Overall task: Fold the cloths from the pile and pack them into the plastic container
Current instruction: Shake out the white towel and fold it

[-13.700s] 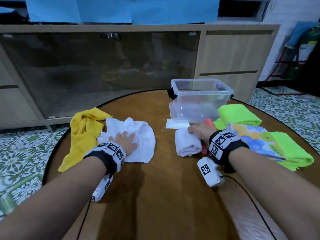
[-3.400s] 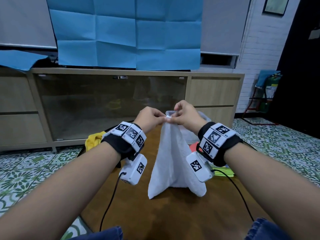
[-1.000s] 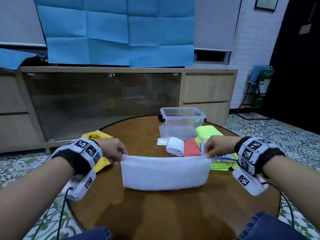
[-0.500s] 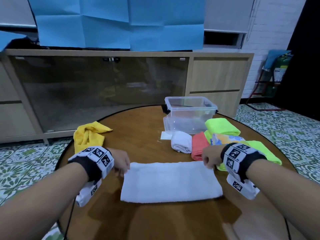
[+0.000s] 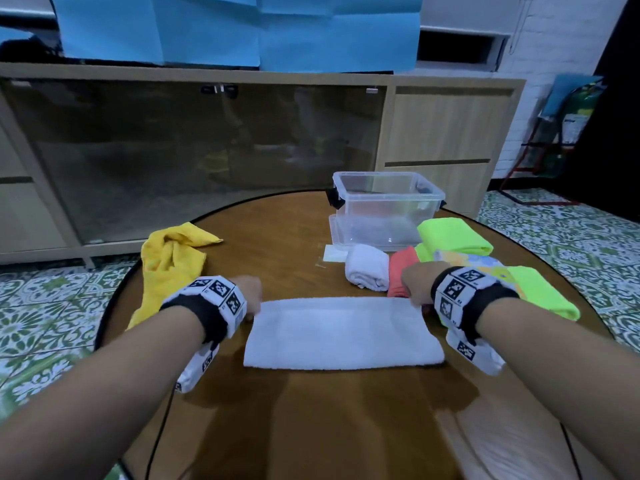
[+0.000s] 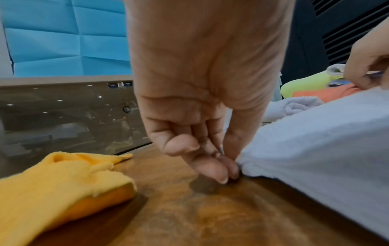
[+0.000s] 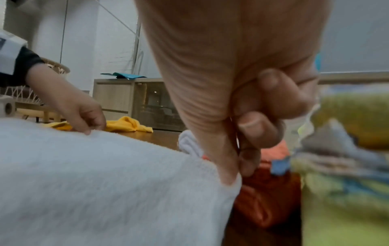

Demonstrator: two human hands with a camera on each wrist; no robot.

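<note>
Both hands, left hand (image 5: 247, 292) and right hand (image 5: 414, 284), pinch the white towel's (image 5: 341, 332) far corners on the table (image 5: 311, 420), at six o'clock from the plastic container (image 5: 386, 206); uneven pulling could skew its fold.

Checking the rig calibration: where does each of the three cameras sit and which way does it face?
Head: worn on the head, looks forward and down at the table and white towel; both forearms, left hand, right hand show.
Left wrist: under the left wrist, looks along the palm; fingers pinch the towel's corner, yellow cloth beside.
Right wrist: under the right wrist, faces leftward across the towel; thumb and fingers pinch its other corner.
Shared: all three show the towel; each wrist view catches the opposite hand.
</note>
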